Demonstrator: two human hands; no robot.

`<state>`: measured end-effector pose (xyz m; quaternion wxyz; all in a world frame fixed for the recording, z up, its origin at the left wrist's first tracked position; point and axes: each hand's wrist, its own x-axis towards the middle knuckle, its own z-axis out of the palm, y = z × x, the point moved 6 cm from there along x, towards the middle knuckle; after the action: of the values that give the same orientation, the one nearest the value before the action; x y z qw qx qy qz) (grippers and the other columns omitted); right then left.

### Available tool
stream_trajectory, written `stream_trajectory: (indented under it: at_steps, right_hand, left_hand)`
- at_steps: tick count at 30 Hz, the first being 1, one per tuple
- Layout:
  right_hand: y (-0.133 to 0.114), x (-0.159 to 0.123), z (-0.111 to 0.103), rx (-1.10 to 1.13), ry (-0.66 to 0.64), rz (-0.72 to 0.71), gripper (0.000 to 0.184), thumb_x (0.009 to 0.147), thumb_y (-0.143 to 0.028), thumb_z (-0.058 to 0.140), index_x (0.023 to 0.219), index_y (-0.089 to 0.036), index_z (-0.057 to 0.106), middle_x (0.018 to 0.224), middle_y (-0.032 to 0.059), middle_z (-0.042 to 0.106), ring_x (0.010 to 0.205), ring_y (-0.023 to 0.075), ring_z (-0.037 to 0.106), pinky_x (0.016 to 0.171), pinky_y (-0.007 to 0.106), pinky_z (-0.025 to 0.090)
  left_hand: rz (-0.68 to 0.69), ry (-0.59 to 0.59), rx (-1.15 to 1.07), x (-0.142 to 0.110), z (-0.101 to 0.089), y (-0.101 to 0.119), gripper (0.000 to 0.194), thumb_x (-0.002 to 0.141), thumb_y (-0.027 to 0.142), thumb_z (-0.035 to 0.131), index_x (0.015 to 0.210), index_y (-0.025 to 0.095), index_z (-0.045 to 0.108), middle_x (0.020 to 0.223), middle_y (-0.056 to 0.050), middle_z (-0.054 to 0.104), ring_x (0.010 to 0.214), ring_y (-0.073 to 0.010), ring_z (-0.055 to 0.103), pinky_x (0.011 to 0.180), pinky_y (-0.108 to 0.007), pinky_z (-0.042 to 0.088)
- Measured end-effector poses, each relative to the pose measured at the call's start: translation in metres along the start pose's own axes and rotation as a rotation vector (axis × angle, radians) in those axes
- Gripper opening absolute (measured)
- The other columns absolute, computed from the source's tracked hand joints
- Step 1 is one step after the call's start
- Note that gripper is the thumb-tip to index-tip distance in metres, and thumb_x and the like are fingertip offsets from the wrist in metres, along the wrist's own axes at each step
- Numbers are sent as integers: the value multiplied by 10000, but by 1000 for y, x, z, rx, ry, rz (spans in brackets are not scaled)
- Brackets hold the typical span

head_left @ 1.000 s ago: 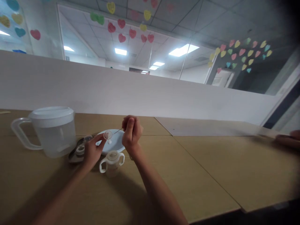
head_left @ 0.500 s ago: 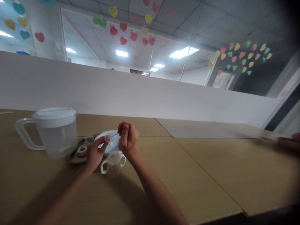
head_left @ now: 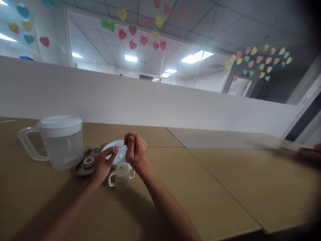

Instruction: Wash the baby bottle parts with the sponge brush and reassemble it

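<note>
My left hand [head_left: 102,164] pinches a small round translucent piece [head_left: 116,148] between thumb and fingertips. Closed like a fist, my right hand [head_left: 135,149] grips a thin dark rod [head_left: 122,146], whose tip reaches the round piece; its other end is hidden in the fingers. Both hands are raised above a pale blue-white dish [head_left: 109,145], in which a small white lump [head_left: 120,156] shows. Just in front of the dish stands a clear baby cup [head_left: 122,179] with two white handles and a lid. Beside my left hand, a dark tray [head_left: 81,170] carries a white ring [head_left: 88,162] and a clear dome [head_left: 95,150].
A translucent lidded pitcher [head_left: 62,144] stands to the left of the tray. Behind the wooden table [head_left: 213,187] runs a low white partition [head_left: 150,103] with glass above. At the far right edge is another person's blurred hand [head_left: 316,148]. A pale flat strip lies far left.
My right hand has shifted slightly down and left, with the rod still touching the round piece. The camera view has moved a little. Otherwise the table things are where they were.
</note>
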<state>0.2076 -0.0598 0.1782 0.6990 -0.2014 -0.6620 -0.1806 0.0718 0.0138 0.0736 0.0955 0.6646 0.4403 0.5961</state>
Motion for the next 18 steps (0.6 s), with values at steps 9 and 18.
stream_trajectory:
  at_steps: [9, 18]
  right_hand:
    - [-2, 0, 0, 40, 8, -18, 301, 1003, -286, 310, 839, -190, 544, 619, -16, 563, 514, 82, 523, 524, 206, 423]
    - [-3, -3, 3, -10, -37, -50, 295, 999, -272, 294, 847, -189, 533, 620, -14, 571, 511, 86, 518, 531, 211, 422]
  left_hand:
    - [-11, 4, -8, 0, 0, 1, 381, 837, 502, 493, 839, 178, 692, 820, -57, 740, 733, -194, 669, 672, -262, 493]
    - [-8, 3, -32, 0, -1, 4, 368, 808, 508, 505, 813, 186, 684, 821, -54, 742, 738, -198, 670, 668, -265, 497]
